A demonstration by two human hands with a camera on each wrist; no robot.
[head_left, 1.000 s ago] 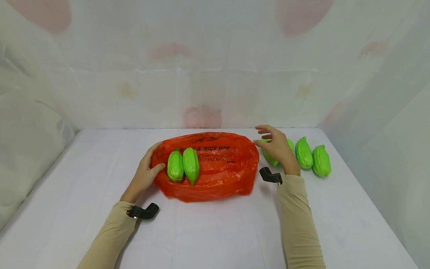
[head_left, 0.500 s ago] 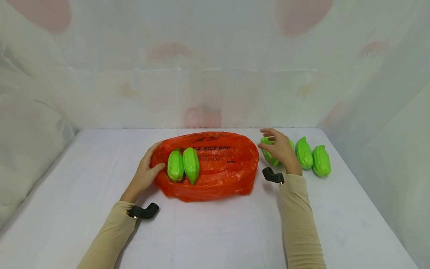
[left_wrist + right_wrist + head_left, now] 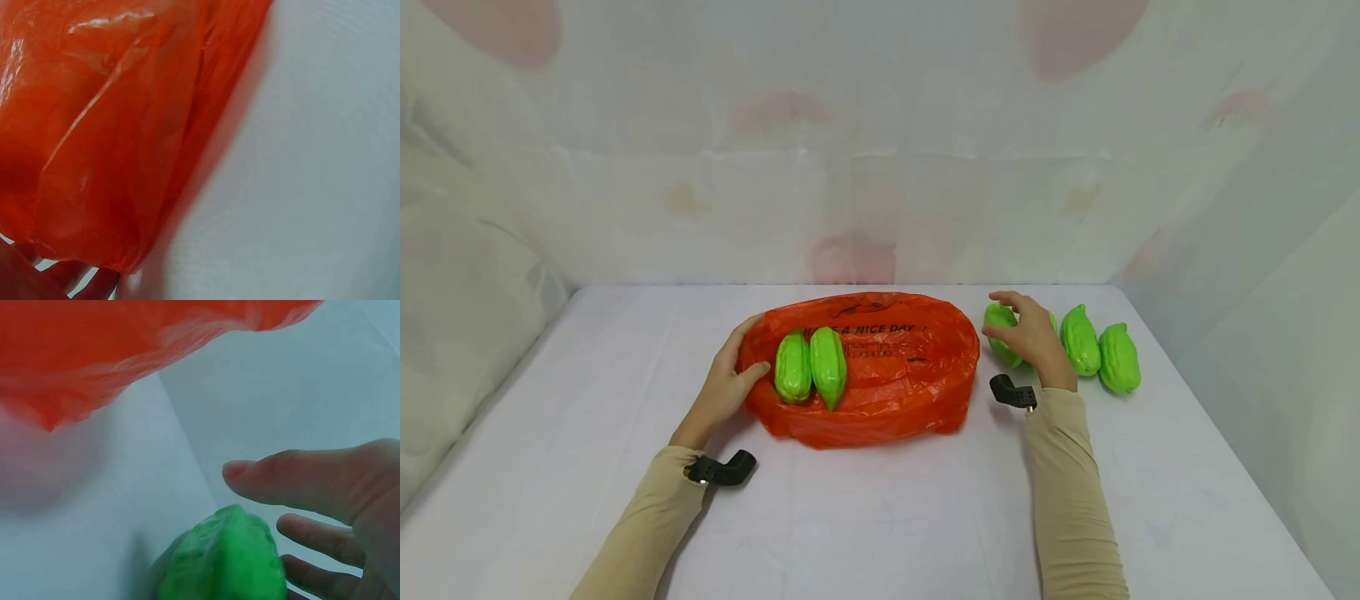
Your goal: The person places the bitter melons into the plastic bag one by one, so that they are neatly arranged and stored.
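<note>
A red plastic bag (image 3: 895, 392) lies spread open on the table, its inner side printed with black letters. Inside at its left, two glossy green ridged fruits (image 3: 828, 367) rest side by side. My left hand (image 3: 726, 383) holds the bag's left edge, thumb over the rim and fingers on the outer side; the left wrist view has some of those fingers beneath the film (image 3: 94, 156). My right hand (image 3: 1033, 337) hovers over a similar green fruit (image 3: 225, 559) to the right of the bag, thumb and fingers spread apart around it.
Partly hidden behind my right hand is another green fruit (image 3: 1052, 320). Two more, a nearer-bag one (image 3: 1079, 342) and an outer one (image 3: 1118, 358), lie farther right. A white cloth covers the table (image 3: 880, 517); a pale curtain (image 3: 880, 208) rises behind it.
My right hand has moved slightly right and down, away from the bag's right edge and onto the nearest green fruit. The left hand and the bag look the same.
</note>
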